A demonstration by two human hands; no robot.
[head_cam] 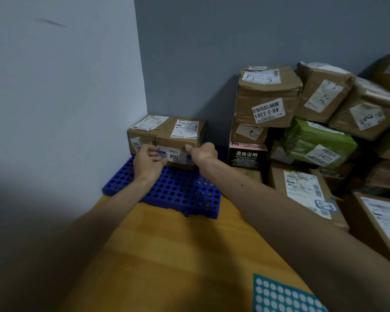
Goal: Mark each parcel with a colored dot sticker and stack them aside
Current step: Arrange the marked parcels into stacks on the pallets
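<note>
There is one left hand (149, 162), one right hand (202, 153), one blue mat (178, 194) with two brown parcels (144, 135) (178, 141), one green parcel (302, 140), one black box (247, 159) and one sticker sheet (279, 296).

1. Your left forearm (113, 206): bare, stretched forward from the lower left, wrist straight.
2. Your left hand (150, 162): back facing up, fingers curled onto the left front edge of the parcel (178, 143).
3. Your right forearm (268, 199): bare, stretched forward from the lower right.
4. Your right hand (200, 153): thumb raised against the parcel's front, fingers wrapped round its right side.
</note>
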